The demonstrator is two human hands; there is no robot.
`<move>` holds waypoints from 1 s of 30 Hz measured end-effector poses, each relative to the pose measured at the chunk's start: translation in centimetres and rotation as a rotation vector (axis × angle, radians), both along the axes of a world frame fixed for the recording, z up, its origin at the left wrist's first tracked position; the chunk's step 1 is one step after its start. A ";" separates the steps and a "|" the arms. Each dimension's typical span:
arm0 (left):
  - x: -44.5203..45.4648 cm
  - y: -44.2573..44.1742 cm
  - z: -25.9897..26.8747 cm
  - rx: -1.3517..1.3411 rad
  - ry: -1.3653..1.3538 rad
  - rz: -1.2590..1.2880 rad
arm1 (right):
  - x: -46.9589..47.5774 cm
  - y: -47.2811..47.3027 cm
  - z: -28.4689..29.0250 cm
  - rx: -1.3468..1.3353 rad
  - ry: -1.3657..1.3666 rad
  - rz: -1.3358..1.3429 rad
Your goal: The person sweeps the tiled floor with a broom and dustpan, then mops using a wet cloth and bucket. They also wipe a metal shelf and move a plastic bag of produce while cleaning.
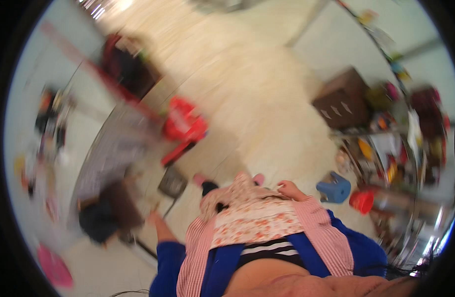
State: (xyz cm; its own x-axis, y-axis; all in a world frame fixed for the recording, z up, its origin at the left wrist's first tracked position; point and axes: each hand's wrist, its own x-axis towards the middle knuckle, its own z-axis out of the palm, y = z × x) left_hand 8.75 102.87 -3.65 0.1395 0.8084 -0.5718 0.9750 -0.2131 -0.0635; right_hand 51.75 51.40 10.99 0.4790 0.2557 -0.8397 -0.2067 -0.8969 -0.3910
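My left hand (153, 216) hangs at my left side, blurred, close to a brown box-like piece (121, 204) with a dark item (97, 222) on it. Whether its fingers hold anything cannot be made out. At the front of my floral apron (259, 221) is my right hand (290, 190), fingers curled near the cloth. A small pale spot shows at its fingertips; I cannot tell if it is held. Pink footwear (199, 179) shows below the apron's hem on the pale floor (246, 92).
To the left lie a red plastic bag (184, 120) and a grey square object (173, 182). A blue plastic stool (334, 187), a red bucket (362, 202) and a brown box (342, 98) stand right, beside crowded shelves (379, 148). A pink round item (55, 265) is at lower left.
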 end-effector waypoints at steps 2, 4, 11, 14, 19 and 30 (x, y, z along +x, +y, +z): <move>2.6 -3.2 0.2 -0.047 -0.421 0.442 | 2.6 -3.8 -0.7 -0.010 -0.113 0.028; 8.7 -6.8 1.4 -0.160 -0.584 0.623 | 4.0 -8.5 -1.3 -0.053 -0.221 0.042; 21.6 -12.0 7.7 -0.327 -0.624 0.363 | 6.1 -20.4 -3.0 -0.082 -0.222 -0.438; 27.6 -12.8 9.5 -0.343 -0.621 0.248 | 7.1 -24.2 -3.0 -0.187 -0.211 -0.558; 31.8 -10.2 10.0 -0.270 -0.593 0.189 | 9.5 -21.4 0.7 -0.158 -0.277 -0.600; 63.0 -13.9 11.6 -0.293 -0.502 -0.362 | 21.1 -18.9 -3.9 0.041 -0.104 -0.325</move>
State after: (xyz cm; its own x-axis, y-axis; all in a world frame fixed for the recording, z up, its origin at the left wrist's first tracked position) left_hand 71.80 88.95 7.92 0.6774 0.4829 -0.5550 0.7352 -0.4706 0.4879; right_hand 72.83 32.47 7.04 0.6236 0.1078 -0.7743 -0.4362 -0.7739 -0.4591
